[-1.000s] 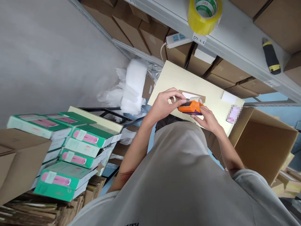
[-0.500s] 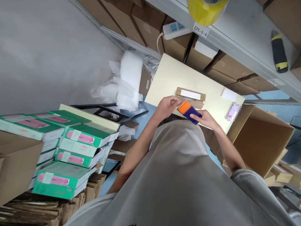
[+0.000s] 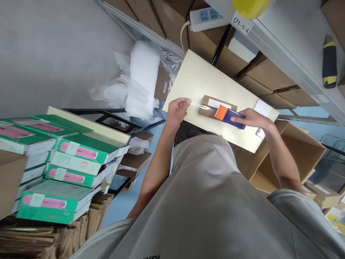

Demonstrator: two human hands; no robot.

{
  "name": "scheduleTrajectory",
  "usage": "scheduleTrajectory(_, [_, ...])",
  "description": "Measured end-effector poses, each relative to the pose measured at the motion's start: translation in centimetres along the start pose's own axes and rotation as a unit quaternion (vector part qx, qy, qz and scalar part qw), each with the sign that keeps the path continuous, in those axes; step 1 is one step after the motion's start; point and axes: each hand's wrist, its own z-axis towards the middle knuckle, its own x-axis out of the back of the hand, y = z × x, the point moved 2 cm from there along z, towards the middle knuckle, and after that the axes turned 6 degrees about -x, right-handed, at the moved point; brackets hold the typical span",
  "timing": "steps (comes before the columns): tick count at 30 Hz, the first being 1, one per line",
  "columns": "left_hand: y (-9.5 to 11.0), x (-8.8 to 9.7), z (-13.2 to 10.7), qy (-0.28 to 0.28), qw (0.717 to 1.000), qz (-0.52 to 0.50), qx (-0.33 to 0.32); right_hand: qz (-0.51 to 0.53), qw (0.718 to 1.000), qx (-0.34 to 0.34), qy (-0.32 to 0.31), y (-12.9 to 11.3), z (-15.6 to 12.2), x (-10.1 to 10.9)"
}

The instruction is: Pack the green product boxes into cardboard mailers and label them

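My right hand [image 3: 250,118] grips a blue and orange tape dispenser [image 3: 231,118] above the cream tabletop [image 3: 185,82]. From its orange end a strip of clear tape [image 3: 201,105] stretches leftward. The strip's free end is pinched between the thumb and fingers of my left hand [image 3: 178,111]. Just behind and beneath the tape lies a small brown cardboard box [image 3: 207,99] with a white label, partly covered by the dispenser.
Green boxes [image 3: 51,207] with pink pictures are stacked at left. A white foam roll [image 3: 144,79] stands beyond the table's left edge. An open carton [image 3: 293,154] is at right. The shelf above carries a yellow tape roll [image 3: 252,6], a power strip [image 3: 206,19] and a black-yellow cutter [image 3: 329,63].
My hands have moved apart, left hand leftward and right hand rightward with the dispenser. A length of clear tape now spans between them. The dispenser has turned closer to level.
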Motion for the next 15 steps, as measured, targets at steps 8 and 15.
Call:
scheduleTrajectory(8, [-4.5,-2.0,0.9,0.068,0.997,-0.022,0.022,-0.068,0.995,-0.069,-0.028,-0.4,4.9,1.5])
scheduleTrajectory(15, [-7.7,-2.0,3.2,0.086,0.996,-0.022,-0.01,-0.108,0.991,-0.082,-0.026,-0.7,5.3,0.9])
